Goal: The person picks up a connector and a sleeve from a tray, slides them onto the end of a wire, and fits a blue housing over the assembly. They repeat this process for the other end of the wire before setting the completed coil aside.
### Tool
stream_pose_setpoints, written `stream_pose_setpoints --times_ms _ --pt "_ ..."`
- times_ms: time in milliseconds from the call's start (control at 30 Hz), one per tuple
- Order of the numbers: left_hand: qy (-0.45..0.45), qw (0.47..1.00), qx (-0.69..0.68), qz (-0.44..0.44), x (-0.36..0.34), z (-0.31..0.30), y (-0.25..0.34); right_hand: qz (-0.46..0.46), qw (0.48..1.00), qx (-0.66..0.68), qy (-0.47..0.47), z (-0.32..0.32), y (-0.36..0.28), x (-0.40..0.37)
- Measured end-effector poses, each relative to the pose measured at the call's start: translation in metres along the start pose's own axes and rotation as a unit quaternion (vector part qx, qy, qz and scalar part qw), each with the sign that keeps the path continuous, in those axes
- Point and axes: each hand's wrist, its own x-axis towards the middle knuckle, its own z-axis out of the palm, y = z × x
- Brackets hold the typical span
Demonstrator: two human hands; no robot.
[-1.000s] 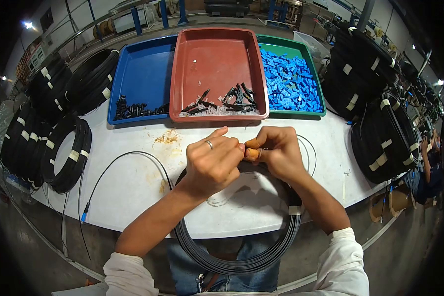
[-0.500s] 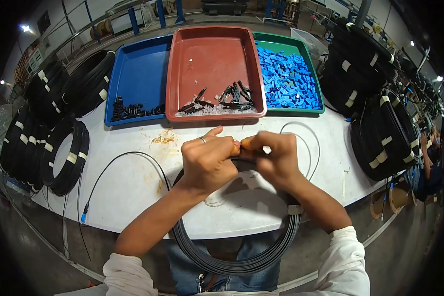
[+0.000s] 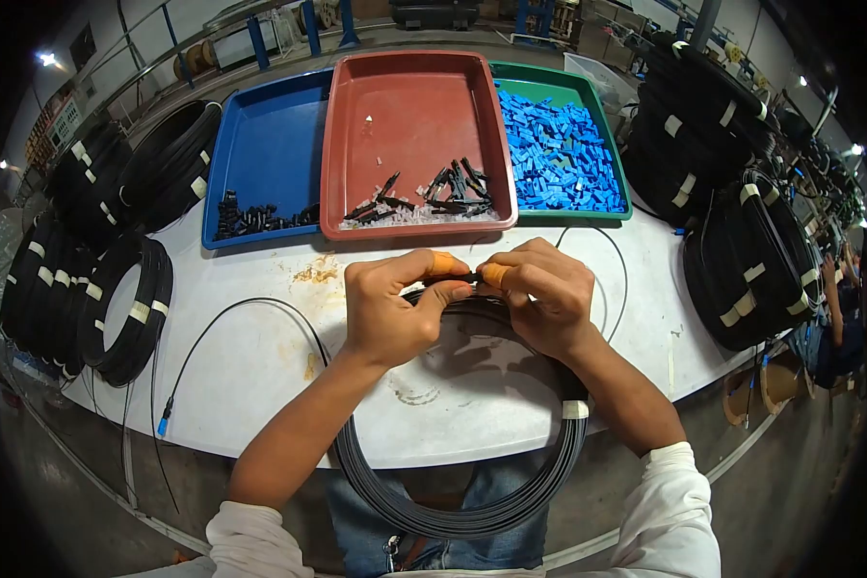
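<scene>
A coil of black cable (image 3: 458, 520) rests partly on the white table and hangs over its front edge. At the top of the coil, my left hand (image 3: 395, 303) pinches a small black connector piece (image 3: 474, 278) between thumb and forefinger. My right hand (image 3: 549, 289) grips the same piece from the other side, its fingers curled, and covers part of the cable. Orange tape wraps fingers on both hands. To the left, one loose cable end carries a blue-tipped connector (image 3: 164, 422). A thin cable loop (image 3: 624, 279) arcs out behind my right hand.
Beyond my hands stand a blue tray (image 3: 270, 125) with black parts, a red tray (image 3: 419, 116) with black and clear pieces, and a green tray (image 3: 607, 135) of blue clips. Taped cable coils are stacked left (image 3: 91, 318) and right (image 3: 742, 270) on the white table (image 3: 250, 366).
My left hand has turned, with its thumb and forefinger now stretched toward the right hand. My right hand has shifted slightly, and the black piece between them shows more clearly.
</scene>
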Motion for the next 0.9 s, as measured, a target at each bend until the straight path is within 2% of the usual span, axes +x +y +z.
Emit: stream_pose_setpoints --times_ms 133,200,233,300,333,400,433,500,533,567,600,633,667,700,733,767,800,833,900 --pt "0.010 0.999 -0.050 0.009 -0.002 -0.001 -0.005 -0.032 0.999 -0.022 0.007 0.001 0.001 -0.001" --pt "0.020 0.996 -0.068 -0.052 -0.002 -0.001 0.003 -0.049 0.998 -0.032 0.013 0.001 0.000 -0.001" --pt "0.021 0.996 -0.067 -0.051 -0.002 0.000 0.002 -0.069 0.997 -0.043 0.016 0.002 0.000 -0.001" --pt "0.049 0.998 -0.038 0.008 -0.004 0.003 -0.004 -0.090 0.994 -0.054 0.018 0.002 0.000 0.001" --pt "0.049 0.998 -0.038 0.008 -0.004 0.006 -0.006 -0.112 0.992 -0.063 0.018 0.003 -0.002 0.003" --pt "0.108 0.992 0.002 0.070 -0.005 0.011 -0.007 -0.146 0.986 -0.081 0.018 0.006 -0.004 0.005" --pt "0.107 0.992 0.003 0.071 -0.006 0.010 -0.004 -0.146 0.986 -0.081 0.019 0.006 -0.005 0.005" --pt "0.084 0.982 0.098 0.136 -0.005 0.005 0.006 -0.101 0.993 -0.056 0.005 0.004 -0.012 0.005" --pt "0.084 0.983 0.101 0.130 -0.005 0.006 0.006 -0.103 0.993 -0.056 0.005 0.004 -0.018 0.004" --pt "0.085 0.982 0.102 0.131 -0.004 0.006 0.006 0.050 0.999 0.013 -0.008 0.005 -0.026 0.003" --pt "0.090 0.977 0.117 0.157 -0.003 0.005 0.006 0.203 0.976 0.082 -0.020 0.006 -0.030 0.003" --pt "0.092 0.970 0.133 0.181 -0.002 0.004 0.006 0.203 0.975 0.083 -0.019 0.005 -0.029 0.006" --pt "0.090 0.971 0.133 0.179 -0.002 0.004 0.005 0.353 0.905 0.235 -0.037 0.004 -0.027 0.009" --pt "0.074 0.966 0.147 0.200 -0.002 0.003 0.005 0.484 0.789 0.375 -0.052 0.001 -0.025 0.012" --pt "0.061 0.960 0.162 0.222 -0.002 0.002 0.005 0.519 0.754 0.393 -0.086 -0.005 -0.023 0.015" --pt "0.062 0.959 0.162 0.222 -0.002 0.003 0.003 0.518 0.755 0.393 -0.087 -0.005 -0.023 0.011" --pt "0.049 0.964 0.161 0.205 -0.003 0.004 0.000 0.423 0.852 0.294 -0.092 -0.003 -0.024 0.005" --pt "0.038 0.968 0.160 0.188 -0.004 0.004 -0.002 0.315 0.926 0.187 -0.095 -0.002 -0.022 0.002" --pt "0.043 0.978 0.134 0.155 -0.002 0.003 -0.003 0.283 0.939 0.167 -0.098 -0.004 -0.017 0.001"
